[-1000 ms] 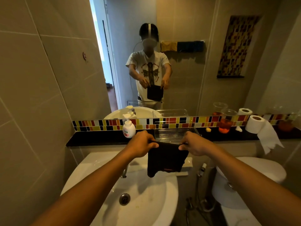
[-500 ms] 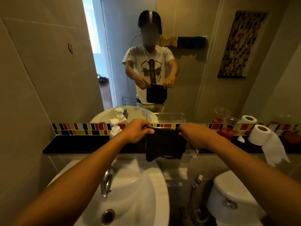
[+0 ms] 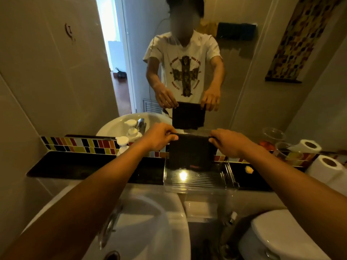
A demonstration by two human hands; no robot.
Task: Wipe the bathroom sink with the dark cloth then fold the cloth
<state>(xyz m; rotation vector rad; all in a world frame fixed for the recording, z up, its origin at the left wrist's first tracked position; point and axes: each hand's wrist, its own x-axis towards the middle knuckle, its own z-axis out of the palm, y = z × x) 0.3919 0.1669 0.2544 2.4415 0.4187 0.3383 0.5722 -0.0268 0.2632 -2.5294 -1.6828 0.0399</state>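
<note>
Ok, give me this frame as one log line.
phase: folding | cloth: folded, hanging over clear tray | left hand: pinching top corner | right hand: pinching other corner

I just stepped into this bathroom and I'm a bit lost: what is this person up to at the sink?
A person stands at the sink facing the mirror, holding a dark cloth up by its top corners, left hand on one corner and right hand on the other. The cloth hangs as a neat rectangle, apparently already folded, just above a clear tray on the black ledge. It looks set to be laid down there.
</note>
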